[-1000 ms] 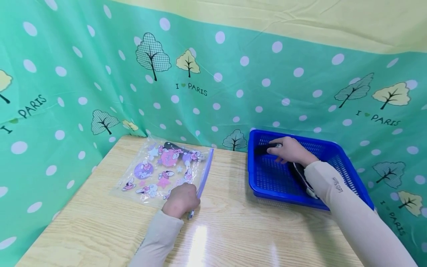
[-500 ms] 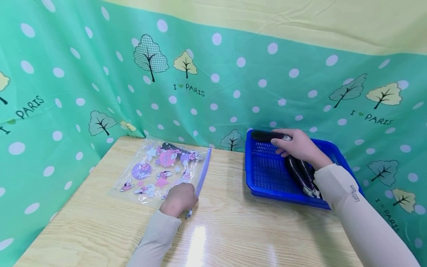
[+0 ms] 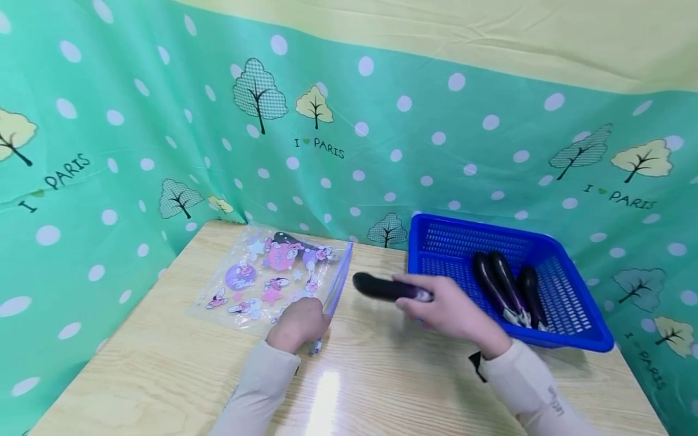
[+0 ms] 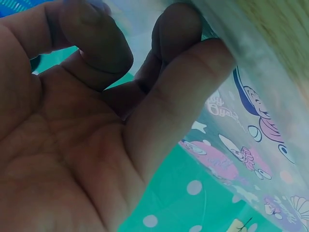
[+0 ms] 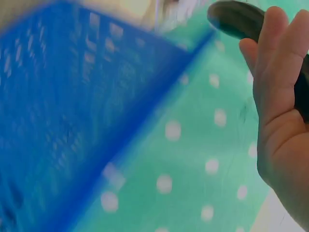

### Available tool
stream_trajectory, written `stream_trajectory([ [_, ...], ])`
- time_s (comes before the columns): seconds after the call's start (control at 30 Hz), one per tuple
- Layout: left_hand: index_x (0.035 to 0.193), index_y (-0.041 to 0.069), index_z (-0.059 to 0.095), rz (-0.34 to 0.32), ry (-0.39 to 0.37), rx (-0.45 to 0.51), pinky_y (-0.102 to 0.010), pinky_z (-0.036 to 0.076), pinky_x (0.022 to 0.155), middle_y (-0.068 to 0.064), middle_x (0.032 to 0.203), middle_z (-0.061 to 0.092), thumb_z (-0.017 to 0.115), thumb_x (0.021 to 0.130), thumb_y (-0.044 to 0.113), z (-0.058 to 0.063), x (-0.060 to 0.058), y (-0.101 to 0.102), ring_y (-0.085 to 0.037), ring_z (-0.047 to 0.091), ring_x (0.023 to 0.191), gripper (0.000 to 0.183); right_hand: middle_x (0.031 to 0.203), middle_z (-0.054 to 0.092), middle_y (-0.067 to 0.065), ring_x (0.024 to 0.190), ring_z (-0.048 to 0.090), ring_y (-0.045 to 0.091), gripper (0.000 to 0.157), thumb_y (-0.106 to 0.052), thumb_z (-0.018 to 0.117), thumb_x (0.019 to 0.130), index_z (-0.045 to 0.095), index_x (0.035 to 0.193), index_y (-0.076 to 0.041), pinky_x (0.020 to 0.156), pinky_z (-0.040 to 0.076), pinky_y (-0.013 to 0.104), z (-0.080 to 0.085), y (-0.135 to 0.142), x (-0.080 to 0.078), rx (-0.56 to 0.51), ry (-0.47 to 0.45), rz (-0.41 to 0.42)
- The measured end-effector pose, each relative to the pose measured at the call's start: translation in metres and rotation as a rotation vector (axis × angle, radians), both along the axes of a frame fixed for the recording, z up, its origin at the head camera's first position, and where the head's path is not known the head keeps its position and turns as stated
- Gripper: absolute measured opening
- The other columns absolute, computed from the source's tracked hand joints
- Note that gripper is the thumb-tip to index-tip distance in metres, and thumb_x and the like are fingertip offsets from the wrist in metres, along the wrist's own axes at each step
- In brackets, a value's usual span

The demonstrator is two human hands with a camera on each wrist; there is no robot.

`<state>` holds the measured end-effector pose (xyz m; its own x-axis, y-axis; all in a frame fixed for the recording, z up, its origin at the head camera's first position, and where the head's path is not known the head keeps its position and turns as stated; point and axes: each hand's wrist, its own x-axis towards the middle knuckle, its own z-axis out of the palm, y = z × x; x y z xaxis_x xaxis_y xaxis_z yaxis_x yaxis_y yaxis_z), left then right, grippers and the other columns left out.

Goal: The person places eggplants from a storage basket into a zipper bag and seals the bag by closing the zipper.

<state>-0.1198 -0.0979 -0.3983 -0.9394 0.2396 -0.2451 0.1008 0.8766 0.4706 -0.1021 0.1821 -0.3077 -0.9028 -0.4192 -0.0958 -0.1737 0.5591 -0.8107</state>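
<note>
In the head view, my right hand (image 3: 449,307) holds a dark purple eggplant (image 3: 378,287) by its stem end, above the table between basket and bag. The eggplant's rounded end points left. My left hand (image 3: 297,324) grips the near corner of the open edge of a clear zip bag (image 3: 267,278) printed with cartoon figures; its mouth is parted slightly. Through the plastic, another eggplant (image 3: 291,241) shows along the bag's far side. The left wrist view shows curled fingers (image 4: 181,92) against the plastic. In the right wrist view, fingers wrap the eggplant (image 5: 236,19).
A blue perforated basket (image 3: 579,281) stands at the right of the wooden table (image 3: 371,387), with three eggplants (image 3: 507,284) lying side by side in it. A green dotted curtain (image 3: 338,109) hangs behind and at the left.
My right hand has lifted the eggplant out of the basket and carried it left and nearer, towards the bag. My left hand stays at the bag's edge, whose mouth now looks slightly wider.
</note>
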Motion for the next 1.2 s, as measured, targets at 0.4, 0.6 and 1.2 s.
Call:
stream_trajectory([
  [0.4, 0.073, 0.008, 0.057, -0.019, -0.029, 0.027, -0.038, 0.046, 0.062, -0.006, 0.073, 0.054, 0.061, 0.097, 0.019, 0.001, 0.001, -0.004, -0.022, 0.052, 0.064, 0.026, 0.08, 0.07, 0.015, 0.065, 0.067, 0.032, 0.054, -0.018, 0.071, 0.096, 0.052, 0.145, -0.004, 0.058, 0.057, 0.047, -0.063, -0.051, -0.006, -0.084, -0.073, -0.039],
  [0.6, 0.079, 0.006, 0.061, -0.022, -0.052, 0.035, -0.038, 0.047, 0.066, -0.006, 0.078, 0.056, 0.062, 0.095, 0.019, 0.002, 0.0, -0.005, -0.022, 0.053, 0.069, 0.02, 0.09, 0.07, 0.022, 0.072, 0.07, 0.036, 0.056, -0.009, 0.069, 0.094, 0.05, 0.146, 0.0, 0.062, 0.059, 0.047, -0.085, -0.065, -0.022, -0.224, -0.157, -0.111],
  [1.2, 0.084, 0.004, 0.063, -0.002, -0.062, 0.038, -0.038, 0.046, 0.064, -0.006, 0.08, 0.056, 0.064, 0.088, 0.013, 0.006, 0.001, -0.008, -0.023, 0.054, 0.068, 0.01, 0.099, 0.066, 0.025, 0.063, 0.069, 0.024, 0.058, -0.003, 0.07, 0.092, 0.048, 0.146, -0.001, 0.058, 0.059, 0.039, -0.11, -0.115, -0.087, -0.354, -0.35, -0.198],
])
